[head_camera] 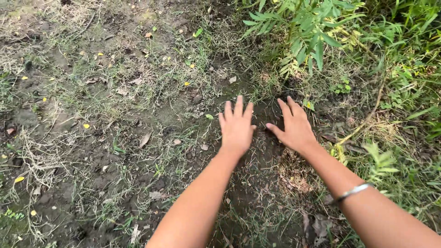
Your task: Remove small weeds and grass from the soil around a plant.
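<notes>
A patch of dark bare soil point(264, 124) is lying at the foot of a leafy green plant point(303, 32), and both hands are stretching out over it. The left hand point(236, 126) is reaching palm down with its fingers straight and held close together, gripping nothing; whether the palm is pressing on the dirt or hovering just above it cannot be told from this angle. The right hand point(294, 126) is lying just beside it, also palm down and flat, with the thumb spreading out toward the left hand and the fingers pointing toward the base of the plant, and it too is grasping nothing. A thin silver bracelet point(353, 192) is sitting on the right forearm, well back from the wrist.

Around the soil patch, thin grass point(138, 92) and dry straw-coloured stems are covering the ground point(59, 151) to the left, with small yellow leaves point(86, 126) and a few brown ones scattered among them. To the right of the hands, denser green weeds point(404, 82) are crowding in, and a fern-like sprig point(381, 160) is growing near the right forearm. Dead brown leaves point(319, 225) are lying between the two arms at the lower edge of the view.
</notes>
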